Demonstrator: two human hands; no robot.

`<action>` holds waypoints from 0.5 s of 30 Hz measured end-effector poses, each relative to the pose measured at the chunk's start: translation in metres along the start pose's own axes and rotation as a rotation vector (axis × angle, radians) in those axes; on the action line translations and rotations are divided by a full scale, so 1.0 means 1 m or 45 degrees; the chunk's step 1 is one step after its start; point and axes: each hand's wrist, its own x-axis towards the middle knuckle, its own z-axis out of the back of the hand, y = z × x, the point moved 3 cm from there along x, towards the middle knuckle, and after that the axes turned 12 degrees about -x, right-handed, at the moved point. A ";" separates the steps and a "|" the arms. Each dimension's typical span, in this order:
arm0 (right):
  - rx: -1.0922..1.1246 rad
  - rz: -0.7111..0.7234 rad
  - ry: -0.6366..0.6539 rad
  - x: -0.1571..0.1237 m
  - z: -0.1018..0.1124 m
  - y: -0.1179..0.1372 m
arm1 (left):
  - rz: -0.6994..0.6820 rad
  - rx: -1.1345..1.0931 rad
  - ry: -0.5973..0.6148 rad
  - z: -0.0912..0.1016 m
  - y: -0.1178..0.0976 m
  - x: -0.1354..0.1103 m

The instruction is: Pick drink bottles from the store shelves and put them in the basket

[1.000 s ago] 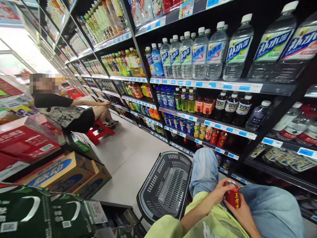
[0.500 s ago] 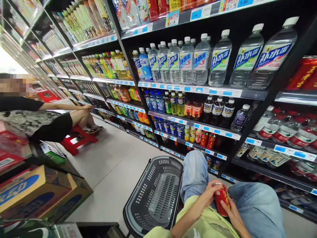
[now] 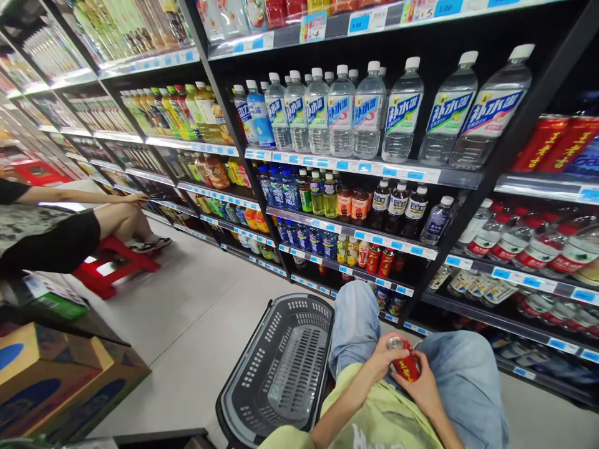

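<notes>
I sit facing a drinks shelf with my knees in blue jeans in front of me. Both hands hold one red drink can (image 3: 406, 365) with yellow writing over my lap. My left hand (image 3: 381, 360) wraps its left side with fingers curled. My right hand (image 3: 423, 386) closes on it from the right and below. The can's silver top tilts toward the shelf. A grey plastic shopping basket (image 3: 243, 386) stands on the floor just left of my left knee.
Black shelving (image 3: 360, 234) full of bottles and cans runs along the right. Another person (image 3: 56, 231) sits on a red stool (image 3: 110, 268) down the aisle, reaching into a low shelf. Cardboard boxes (image 3: 56, 374) stand at lower left. Grey floor (image 3: 187, 324) lies between.
The view has swung to the right along the shelf. The can has tipped so its top shows, and my right hand has closed further round it.
</notes>
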 end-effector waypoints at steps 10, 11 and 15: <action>0.889 -0.151 0.663 -0.049 -0.004 0.049 | 0.141 -0.112 0.401 -0.012 -0.053 -0.014; 0.968 -0.144 0.737 -0.056 -0.006 0.058 | 0.140 -0.124 0.445 -0.012 -0.063 -0.017; 1.054 -0.142 0.874 -0.078 -0.009 0.082 | 0.152 -0.114 0.554 -0.011 -0.095 -0.028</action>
